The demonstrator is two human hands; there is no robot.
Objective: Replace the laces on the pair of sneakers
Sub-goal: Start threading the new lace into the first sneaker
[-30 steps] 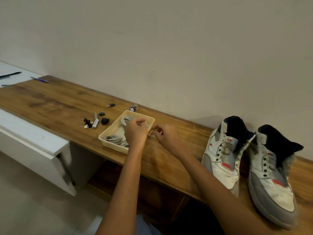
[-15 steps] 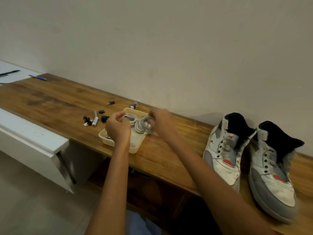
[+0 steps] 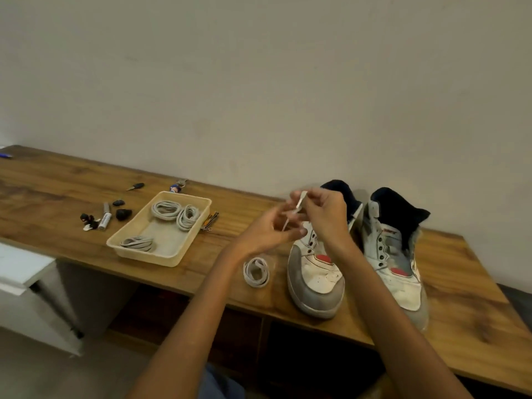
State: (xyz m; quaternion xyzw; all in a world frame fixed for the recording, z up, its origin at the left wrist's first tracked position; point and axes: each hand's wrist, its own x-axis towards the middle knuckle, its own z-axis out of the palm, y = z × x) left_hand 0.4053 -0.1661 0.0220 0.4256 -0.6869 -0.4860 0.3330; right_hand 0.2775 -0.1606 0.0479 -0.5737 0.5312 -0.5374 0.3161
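Two white and grey high-top sneakers stand on the wooden bench, the left sneaker (image 3: 315, 279) and the right sneaker (image 3: 395, 256), both without laces in their eyelets. A coiled white lace (image 3: 256, 272) lies on the bench just left of the left sneaker. Above that sneaker's tongue my right hand (image 3: 326, 217) pinches the free end of the lace (image 3: 300, 198), and my left hand (image 3: 267, 228) holds the strand a little lower. A cream tray (image 3: 169, 254) further left holds three more coiled laces (image 3: 166, 210).
Left of the tray lie a marker (image 3: 105, 218), small black pieces (image 3: 123, 213) and a black figure (image 3: 87, 218). A metal clip (image 3: 210, 221) sits by the tray's right side. The wall runs close behind the bench; a white cabinet (image 3: 20, 266) stands at the lower left.
A coiled lace came out of the tray and now lies on the bench beside the left sneaker. Both hands moved right from the tray to above that sneaker, holding the lace's end.
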